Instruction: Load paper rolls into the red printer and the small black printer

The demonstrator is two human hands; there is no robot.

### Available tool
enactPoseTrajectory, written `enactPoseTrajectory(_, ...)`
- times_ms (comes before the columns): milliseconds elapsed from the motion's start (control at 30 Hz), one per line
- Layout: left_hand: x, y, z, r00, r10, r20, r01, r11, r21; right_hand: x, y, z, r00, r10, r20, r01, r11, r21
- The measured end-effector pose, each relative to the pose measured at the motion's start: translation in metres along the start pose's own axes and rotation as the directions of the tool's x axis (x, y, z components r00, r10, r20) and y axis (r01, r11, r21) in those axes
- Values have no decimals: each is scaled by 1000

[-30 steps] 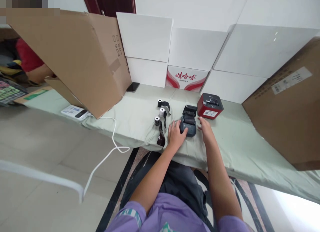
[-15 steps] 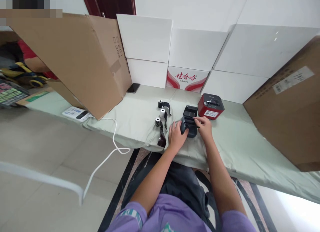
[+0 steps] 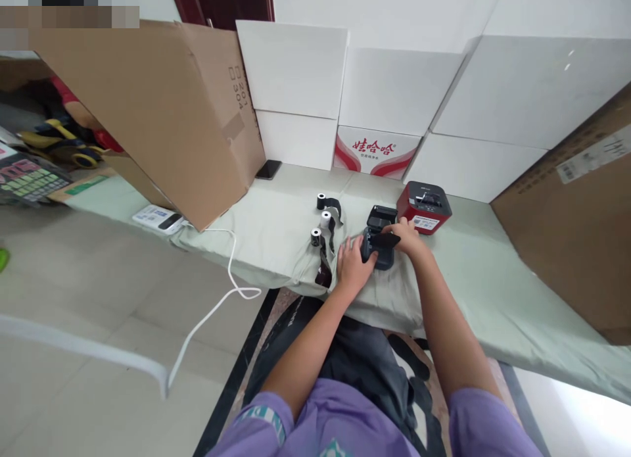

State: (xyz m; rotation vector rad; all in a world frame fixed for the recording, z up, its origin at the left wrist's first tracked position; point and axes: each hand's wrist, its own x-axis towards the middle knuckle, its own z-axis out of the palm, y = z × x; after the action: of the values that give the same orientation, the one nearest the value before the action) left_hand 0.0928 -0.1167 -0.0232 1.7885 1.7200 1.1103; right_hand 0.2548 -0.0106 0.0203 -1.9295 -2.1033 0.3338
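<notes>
A small dark portable printer [image 3: 384, 260] rests on the cloth-covered table with its lid [image 3: 382, 216] raised. My left hand [image 3: 353, 265] is closed on its left side, thumb at the front edge and fingers along the side. Over the printer's open bay, my right hand [image 3: 407, 236] pinches a flat black strip [image 3: 385, 240]. Whether the strip is joined to a roll inside cannot be made out. Left of my left hand stand a black roll [image 3: 321, 200], a white-topped roll [image 3: 325, 219] and another black roll [image 3: 316, 237], each with a dark tail unwound.
A red and black box-shaped device [image 3: 424, 207] stands close behind my right hand. White cartons [image 3: 296, 138] line the back, with a phone [image 3: 269, 169] before them. Large cardboard boxes [image 3: 148, 108] flank the table. A white cable [image 3: 231, 260] hangs over the front edge at left.
My right hand has lifted slightly and shifted right, and more of the black strip now shows at its fingers. My left hand stays on the printer. The whole view has shifted slightly.
</notes>
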Motion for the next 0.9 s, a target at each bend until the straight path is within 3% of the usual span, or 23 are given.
enactPoseTrajectory(67,0,0,0,1000,-4,-1,4,1000,-5,-5,0,-5,997,-34,-65,38,998,51)
enactPoseTrajectory(167,-1,-1,0,1000,1,-1,-1,1000,-10,-15,4,-11,963,-64,-261,133,957,259)
enactPoseTrajectory(267,-1,-1,1,1000,10,-16,-10,1000,0,-23,5,-14,918,18,-397,193,852,486)
enactPoseTrajectory(367,-1,0,1,1000,0,-20,0,1000,17,-27,-5,-15,925,104,-365,184,718,671)
enactPoseTrajectory(533,1,1,-1,1000,-29,13,29,1000,-12,-25,-48,-16,961,79,-263,178,548,817)
enactPoseTrajectory(633,1,-1,-1,999,-20,25,21,999,-29,-14,-75,-16,968,23,-251,195,562,804)
enactPoseTrajectory(767,1,-3,-1,999,-20,30,21,999,-30,10,-103,-10,951,3,-309,224,683,695)
enactPoseTrajectory(900,0,-2,-1,1000,-19,18,20,999,-38,34,-123,2,944,-50,-327,251,751,610)
